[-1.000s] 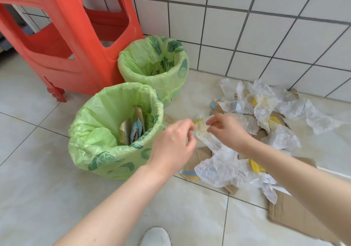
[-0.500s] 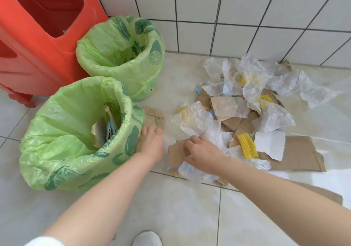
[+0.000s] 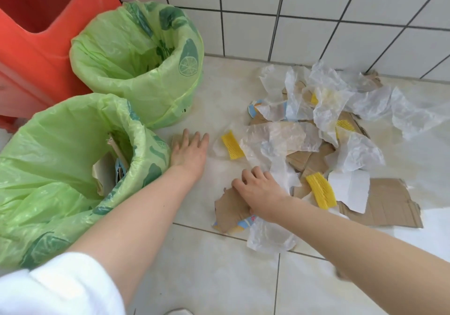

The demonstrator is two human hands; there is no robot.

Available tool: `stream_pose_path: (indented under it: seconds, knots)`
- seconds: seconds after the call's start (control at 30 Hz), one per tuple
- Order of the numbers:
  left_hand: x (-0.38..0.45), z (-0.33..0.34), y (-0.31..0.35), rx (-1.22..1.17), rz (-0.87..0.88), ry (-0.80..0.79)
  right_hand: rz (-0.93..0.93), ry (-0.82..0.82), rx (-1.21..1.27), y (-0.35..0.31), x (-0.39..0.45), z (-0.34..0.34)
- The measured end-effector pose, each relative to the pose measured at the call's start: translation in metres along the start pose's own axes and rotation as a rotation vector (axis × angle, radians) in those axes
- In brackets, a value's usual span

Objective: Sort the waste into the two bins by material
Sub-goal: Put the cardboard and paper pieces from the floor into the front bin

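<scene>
Two bins lined with green bags stand at the left. The near bin (image 3: 60,181) holds cardboard pieces; the far bin's (image 3: 136,71) contents are hidden. My left hand (image 3: 190,153) lies flat, fingers spread, on a small cardboard scrap (image 3: 174,140) beside the near bin, covering most of it. My right hand (image 3: 260,191) is curled over a torn cardboard piece (image 3: 230,211), with fingers at its top edge and thumb on its face. To the right spreads a pile of clear plastic film (image 3: 280,139), yellow foam netting (image 3: 232,144) and a large cardboard sheet (image 3: 389,202).
A red plastic stool (image 3: 31,54) stands behind the bins at the far left. The white tiled wall (image 3: 316,22) closes off the back. Bare floor tiles (image 3: 219,273) lie in front of the pile. A shoe tip (image 3: 179,311) shows at the bottom edge.
Both hands came down from the plastic film they held in the air. The left went flat onto the small scrap by the near bin; the right closed on the torn cardboard. The view tilted down.
</scene>
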State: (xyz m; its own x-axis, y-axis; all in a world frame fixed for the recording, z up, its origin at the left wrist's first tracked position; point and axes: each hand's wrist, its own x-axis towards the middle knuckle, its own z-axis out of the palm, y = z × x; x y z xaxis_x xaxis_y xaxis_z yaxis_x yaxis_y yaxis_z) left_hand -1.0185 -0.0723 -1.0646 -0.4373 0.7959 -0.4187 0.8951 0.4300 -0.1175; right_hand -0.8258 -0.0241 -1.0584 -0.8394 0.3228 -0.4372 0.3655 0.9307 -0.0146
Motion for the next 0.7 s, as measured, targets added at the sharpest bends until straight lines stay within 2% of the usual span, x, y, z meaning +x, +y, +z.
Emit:
stream_pose_path:
  seconds: [0.1, 0.2, 0.47, 0.7]
  knots:
    - [-0.004, 0.002, -0.001, 0.025, 0.083, -0.062, 0.040, 0.044, 0.019, 0.011, -0.010, 0.002]
    - [-0.011, 0.002, -0.004, 0.007, 0.153, -0.034, 0.084, 0.103, 0.076, 0.025, -0.019, -0.002]
    - [-0.038, 0.005, -0.001, 0.019, 0.253, -0.057, 0.287, 0.263, 0.766, 0.044, -0.044, -0.029]
    - [-0.061, 0.023, 0.009, -0.289, 0.203, -0.038, 0.357, 0.360, 0.948, 0.051, -0.099, -0.031]
